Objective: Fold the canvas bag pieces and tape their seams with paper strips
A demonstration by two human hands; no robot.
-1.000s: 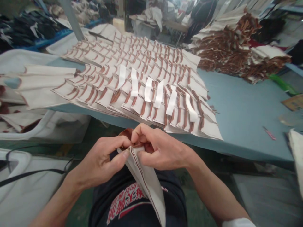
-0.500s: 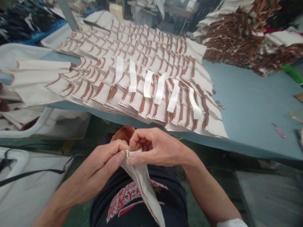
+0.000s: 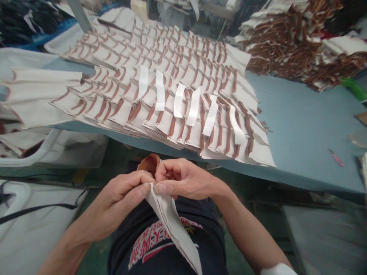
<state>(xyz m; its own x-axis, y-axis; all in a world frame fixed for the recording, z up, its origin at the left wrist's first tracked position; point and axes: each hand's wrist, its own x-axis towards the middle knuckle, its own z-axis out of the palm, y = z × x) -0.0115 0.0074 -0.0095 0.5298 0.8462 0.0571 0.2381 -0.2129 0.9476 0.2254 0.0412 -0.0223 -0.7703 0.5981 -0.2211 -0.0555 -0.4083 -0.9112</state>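
Between my hands, in front of my dark printed shirt, hangs a sewn fabric piece (image 3: 172,221), off-white with a reddish-brown seam line and a brown part (image 3: 149,164) showing above my fingers. My left hand (image 3: 126,194) pinches its upper edge between thumb and fingers. Right beside it, thumb tip close to the other thumb, my right hand (image 3: 183,181) grips the same edge with curled fingers. The piece's lower end dangles toward my lap. Part of the gripped edge is hidden by my fingers.
Overlapping rows of similar off-white pieces with brown edges (image 3: 189,131) cover much of the blue table (image 3: 298,126). White strips (image 3: 210,116) lie across them. A tall pile of brown-and-white pieces (image 3: 286,42) stands at the back right. White bins (image 3: 51,145) stand at the left.
My right hand has shifted slightly left, its thumb closing in on my left thumb at the top edge. Both hands still hold the fabric piece.
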